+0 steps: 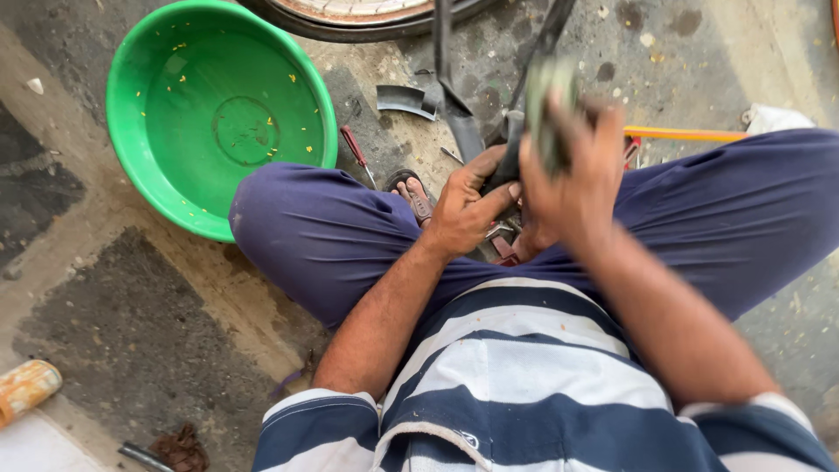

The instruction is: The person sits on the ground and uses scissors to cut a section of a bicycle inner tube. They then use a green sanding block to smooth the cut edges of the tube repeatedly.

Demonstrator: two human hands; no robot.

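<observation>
I squat with both knees spread, in blue trousers and a striped shirt. My left hand (468,205) pinches a black rubber tube (511,140) that runs up toward the wheel (358,17) at the top. My right hand (572,170) is blurred with motion and grips a small greenish-grey block (549,109) pressed against the same tube. The part of the tube under the hands is hidden.
A green plastic basin (140,131) holding water with yellow specks sits at the left. A red-handled tool (357,153), a curved metal piece (404,99) and a yellow rod (686,135) lie on the rough concrete. An orange-and-white can (26,389) lies at the lower left.
</observation>
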